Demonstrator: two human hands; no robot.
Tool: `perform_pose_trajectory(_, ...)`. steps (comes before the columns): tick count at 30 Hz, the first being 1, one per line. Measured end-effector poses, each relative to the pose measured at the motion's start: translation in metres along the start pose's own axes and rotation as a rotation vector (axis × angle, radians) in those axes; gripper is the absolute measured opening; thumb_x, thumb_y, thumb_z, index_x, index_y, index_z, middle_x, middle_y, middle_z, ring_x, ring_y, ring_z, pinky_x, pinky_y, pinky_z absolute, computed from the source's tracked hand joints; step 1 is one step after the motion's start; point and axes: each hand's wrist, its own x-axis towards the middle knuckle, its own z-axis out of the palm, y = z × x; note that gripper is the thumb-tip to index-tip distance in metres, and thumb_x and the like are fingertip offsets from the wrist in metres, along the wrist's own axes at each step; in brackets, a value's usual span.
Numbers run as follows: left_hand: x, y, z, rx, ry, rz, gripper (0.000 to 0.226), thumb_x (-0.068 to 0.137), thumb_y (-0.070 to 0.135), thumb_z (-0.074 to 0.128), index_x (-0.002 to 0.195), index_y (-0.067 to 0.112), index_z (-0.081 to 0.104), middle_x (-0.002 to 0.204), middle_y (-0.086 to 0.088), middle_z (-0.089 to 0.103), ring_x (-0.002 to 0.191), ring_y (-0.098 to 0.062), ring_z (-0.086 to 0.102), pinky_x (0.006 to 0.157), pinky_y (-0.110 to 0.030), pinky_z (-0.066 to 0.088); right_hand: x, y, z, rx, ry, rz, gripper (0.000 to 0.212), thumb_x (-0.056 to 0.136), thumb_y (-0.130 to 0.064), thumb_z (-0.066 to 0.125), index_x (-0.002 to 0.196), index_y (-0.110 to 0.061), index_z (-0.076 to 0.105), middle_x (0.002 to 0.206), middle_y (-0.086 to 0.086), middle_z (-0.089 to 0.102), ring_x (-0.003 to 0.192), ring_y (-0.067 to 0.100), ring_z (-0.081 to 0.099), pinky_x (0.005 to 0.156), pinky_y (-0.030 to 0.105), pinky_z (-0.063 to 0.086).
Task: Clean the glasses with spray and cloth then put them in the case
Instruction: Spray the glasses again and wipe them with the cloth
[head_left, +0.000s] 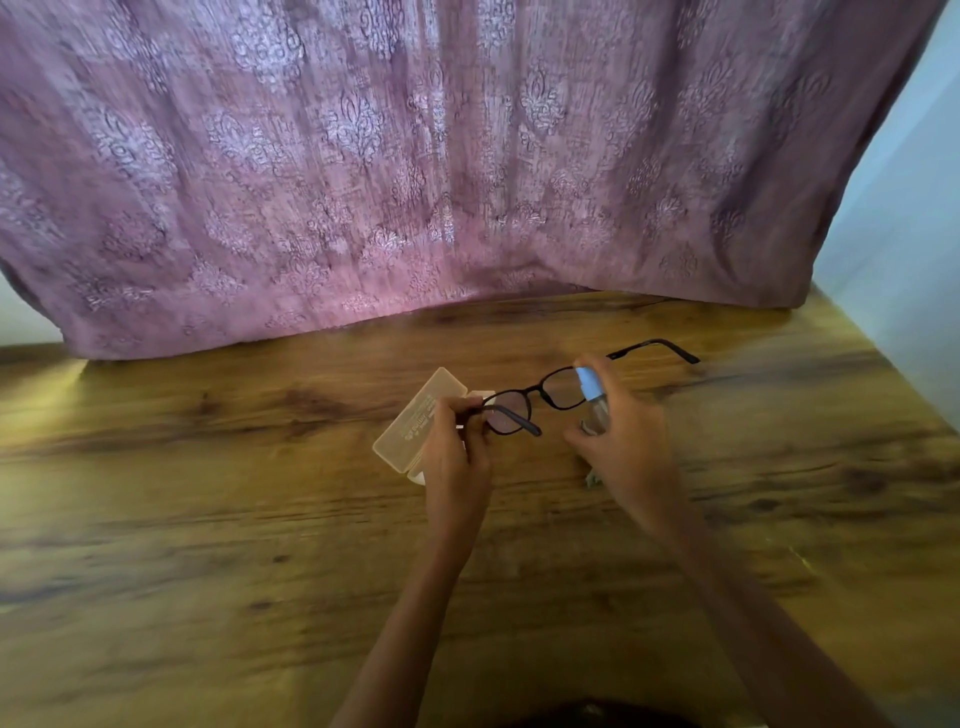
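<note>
Two hands held glasses (540, 391) and a spray bottle (592, 397) over a wooden table (208, 493).
Just right of the open case (415, 415), the left hand (457, 441) pinched one end of the glasses. The right hand (623, 431) gripped the bottle close to the lens farther from the case. With only one end held, the frame could twist or slip.

I can read nothing from here. The only lettering I see stands on the case (410, 423), which lies on the counter (208, 467). A few short lines of dark print run lengthwise along the case's pale, translucent top, near its middle. The print is small and blurred, and it sits turned at an angle to my view. I cannot make out any word, number or brand in it.
</note>
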Motion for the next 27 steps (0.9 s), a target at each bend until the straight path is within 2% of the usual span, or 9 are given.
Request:
perform_pose_trajectory(4,0.000,0.000,0.000,0.010,0.007,0.005,0.021,0.092,0.007,0.046,0.098,0.027,0.050,0.090,0.027,0.060,0.085,0.006,0.057,0.070,-0.005,0.040,0.001,-0.001,-0.001,0.000,-0.069,-0.025,0.074,0.075,-0.012,0.078,0.135,-0.034,0.040,0.071,-0.007,0.053,0.055,0.004,0.052,0.047,0.017,0.038)
perform_pose_trajectory(7,0.000,-0.001,0.000,0.012,0.006,-0.001,0.021,0.092,0.007,0.046,0.098,0.027,0.050,0.089,0.026,0.060,0.083,0.005,0.057,0.068,-0.005,0.040,-0.001,-0.004,0.000,-0.015,-0.044,-0.022,0.073,0.076,-0.012,0.076,0.136,-0.033,0.040,0.069,-0.009,0.049,0.054,0.003,0.048,0.046,0.017,0.035)
perform_pose_trajectory(9,0.000,-0.002,0.000,0.020,0.003,-0.010,0.024,0.093,0.005,0.047,0.098,0.028,0.049,0.090,0.022,0.060,0.083,0.005,0.057,0.069,-0.005,0.041,-0.004,-0.005,0.000,0.024,0.016,0.018,0.067,0.079,-0.012,0.072,0.135,-0.032,0.041,0.064,-0.008,0.047,0.052,0.007,0.047,0.044,0.027,0.041)
perform_pose_trajectory(10,0.000,-0.002,0.000,0.022,0.001,-0.016,0.025,0.093,0.005,0.047,0.098,0.029,0.049,0.091,0.020,0.060,0.083,0.005,0.056,0.069,-0.006,0.041,-0.005,-0.005,-0.001,0.053,0.037,0.032,0.064,0.080,-0.012,0.071,0.133,-0.033,0.042,0.063,-0.002,0.050,0.053,0.014,0.050,0.046,0.037,0.046)
perform_pose_trajectory(12,0.000,-0.002,-0.001,0.023,0.002,-0.022,0.026,0.093,0.005,0.047,0.098,0.031,0.048,0.091,0.019,0.060,0.083,0.006,0.056,0.069,-0.006,0.040,-0.006,-0.007,-0.003,0.078,0.058,0.026,0.061,0.080,-0.011,0.070,0.130,-0.032,0.043,0.064,0.006,0.055,0.055,0.024,0.054,0.051,0.044,0.051)
perform_pose_trajectory(15,0.000,-0.002,0.000,0.032,0.010,-0.023,0.029,0.092,0.002,0.047,0.098,0.030,0.048,0.088,0.023,0.060,0.083,0.006,0.056,0.068,-0.005,0.040,-0.004,-0.005,-0.006,0.036,0.036,-0.012,0.064,0.078,-0.015,0.075,0.132,-0.031,0.044,0.061,-0.002,0.049,0.050,0.013,0.047,0.043,0.034,0.042)
perform_pose_trajectory(18,0.000,-0.001,0.000,0.026,0.010,-0.013,0.028,0.092,0.000,0.047,0.098,0.027,0.050,0.089,0.025,0.059,0.084,0.006,0.056,0.070,-0.006,0.041,-0.001,-0.004,-0.005,-0.002,0.018,-0.023,0.069,0.077,-0.016,0.077,0.136,-0.029,0.043,0.062,-0.014,0.039,0.050,0.002,0.039,0.047,0.019,0.029)
perform_pose_trajectory(23,0.000,-0.002,0.000,0.027,0.000,-0.025,0.027,0.094,0.003,0.048,0.099,0.030,0.049,0.092,0.022,0.060,0.085,0.007,0.056,0.069,-0.004,0.040,-0.006,-0.002,-0.003,0.098,0.078,0.028,0.064,0.078,-0.013,0.073,0.131,-0.032,0.043,0.060,0.004,0.052,0.049,0.012,0.046,0.043,0.036,0.046)
perform_pose_trajectory(27,0.000,-0.003,0.001,0.051,-0.009,-0.035,0.028,0.094,0.002,0.049,0.099,0.030,0.049,0.094,0.032,0.058,0.087,0.006,0.056,0.071,-0.005,0.041,-0.005,0.007,-0.001,0.219,0.020,0.064,0.060,0.079,-0.023,0.073,0.130,-0.037,0.043,0.056,-0.003,0.039,0.046,0.009,0.037,0.040,0.025,0.036)
